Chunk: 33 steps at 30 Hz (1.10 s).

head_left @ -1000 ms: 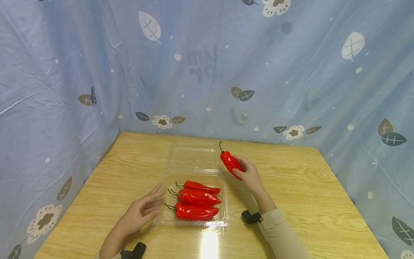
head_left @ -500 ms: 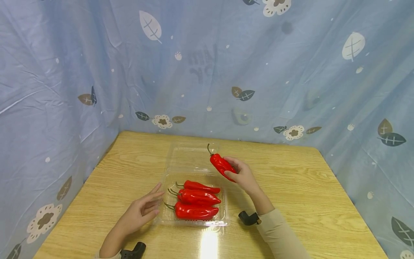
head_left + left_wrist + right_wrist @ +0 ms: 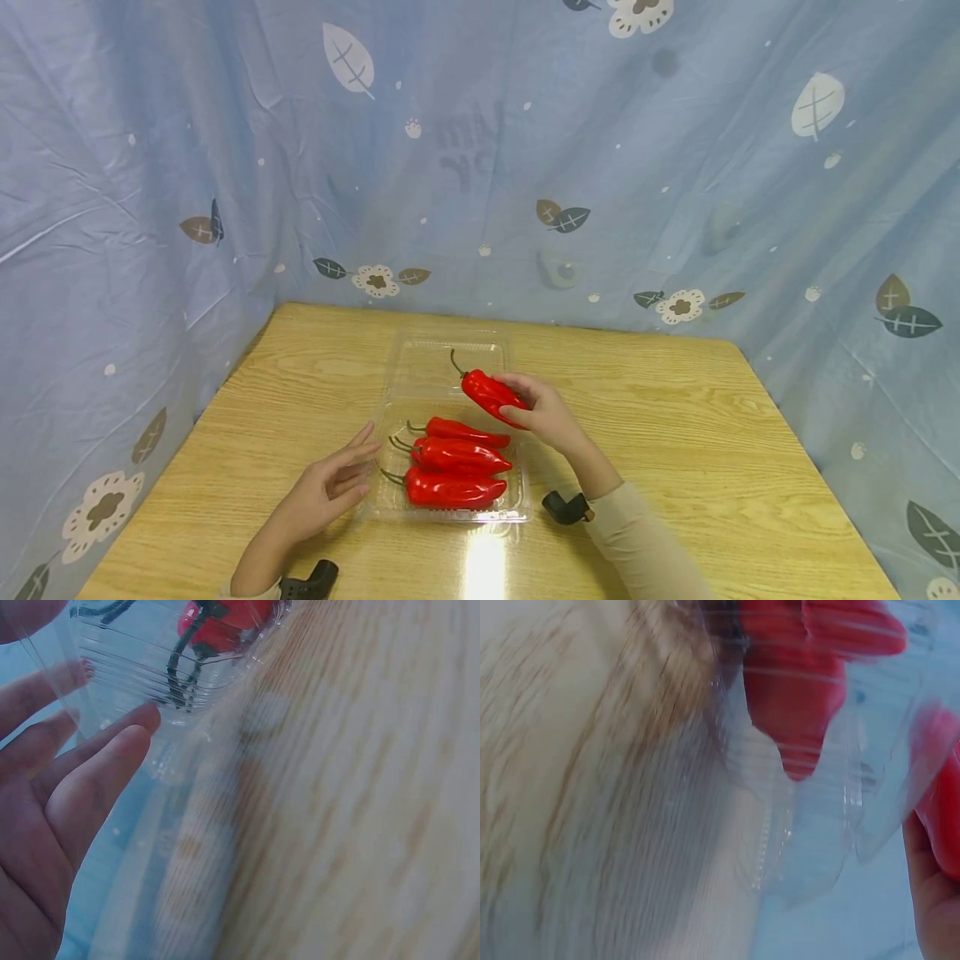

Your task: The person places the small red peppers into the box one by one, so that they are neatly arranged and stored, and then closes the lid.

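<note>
My right hand (image 3: 551,417) grips a long red pepper (image 3: 487,396) with a curved green stem, holding it tilted above the back right part of a clear plastic clamshell box (image 3: 390,504). Inside the box, red peppers lie side by side: a back one (image 3: 465,431), a middle one (image 3: 461,456) and a front one (image 3: 453,490). Two stems show by the middle one; whether another lies beneath, I cannot tell. My left hand (image 3: 322,496) stays at the box's left side, fingers loosely extended, fingertips at the wall (image 3: 127,667). At the right wrist view's edge, the held pepper (image 3: 949,817) is partly cut off.
The box's clear lid (image 3: 420,367) lies folded back behind it on the wooden table (image 3: 675,433). A blue patterned curtain (image 3: 480,167) hangs behind the table and along both sides. Light glares off the table in front of the box.
My right hand has moved left and slightly toward me with the pepper, from beside the lid to over the box. The left hand and the peppers in the box have stayed put.
</note>
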Available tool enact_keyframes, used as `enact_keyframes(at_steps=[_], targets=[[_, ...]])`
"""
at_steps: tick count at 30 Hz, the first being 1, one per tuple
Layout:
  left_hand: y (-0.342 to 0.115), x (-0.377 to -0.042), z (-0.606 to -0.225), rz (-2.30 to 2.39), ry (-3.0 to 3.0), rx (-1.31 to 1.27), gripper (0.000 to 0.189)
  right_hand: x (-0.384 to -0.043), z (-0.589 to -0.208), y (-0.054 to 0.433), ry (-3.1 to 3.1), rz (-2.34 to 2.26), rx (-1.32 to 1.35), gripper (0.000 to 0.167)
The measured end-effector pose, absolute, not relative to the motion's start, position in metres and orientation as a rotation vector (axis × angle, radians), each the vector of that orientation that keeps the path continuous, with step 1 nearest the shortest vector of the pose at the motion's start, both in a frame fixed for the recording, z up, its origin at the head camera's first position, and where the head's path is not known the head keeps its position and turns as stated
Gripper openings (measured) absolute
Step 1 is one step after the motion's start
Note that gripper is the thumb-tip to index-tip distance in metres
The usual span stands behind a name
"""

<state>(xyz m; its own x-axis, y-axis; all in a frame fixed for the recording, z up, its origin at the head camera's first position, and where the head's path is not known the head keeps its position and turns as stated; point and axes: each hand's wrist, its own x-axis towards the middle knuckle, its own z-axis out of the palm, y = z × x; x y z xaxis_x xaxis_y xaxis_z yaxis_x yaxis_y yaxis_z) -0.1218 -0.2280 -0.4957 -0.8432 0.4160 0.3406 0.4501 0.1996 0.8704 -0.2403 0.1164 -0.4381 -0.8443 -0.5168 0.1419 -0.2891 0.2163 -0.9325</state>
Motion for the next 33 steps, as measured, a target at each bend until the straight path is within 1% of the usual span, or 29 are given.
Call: enact_keyframes(at_steps=[12,23,33], targets=[[-0.228,-0.122,-0.496,-1.767,-2.418,-0.868,0.049,-0.239,-0.441,0.098,2.279,-1.552,-0.906,0.045],[-0.227,-0.120,-0.495,-1.779,-2.423,-0.866,0.049,-0.241,-0.452,0.089,2.318,-1.405,-0.933,0.044],[-0.228,-0.121,-0.495,-1.780,-2.421,-0.857,0.049,-0.240,-0.448,0.084,2.413,-1.247,-0.961,0.045]])
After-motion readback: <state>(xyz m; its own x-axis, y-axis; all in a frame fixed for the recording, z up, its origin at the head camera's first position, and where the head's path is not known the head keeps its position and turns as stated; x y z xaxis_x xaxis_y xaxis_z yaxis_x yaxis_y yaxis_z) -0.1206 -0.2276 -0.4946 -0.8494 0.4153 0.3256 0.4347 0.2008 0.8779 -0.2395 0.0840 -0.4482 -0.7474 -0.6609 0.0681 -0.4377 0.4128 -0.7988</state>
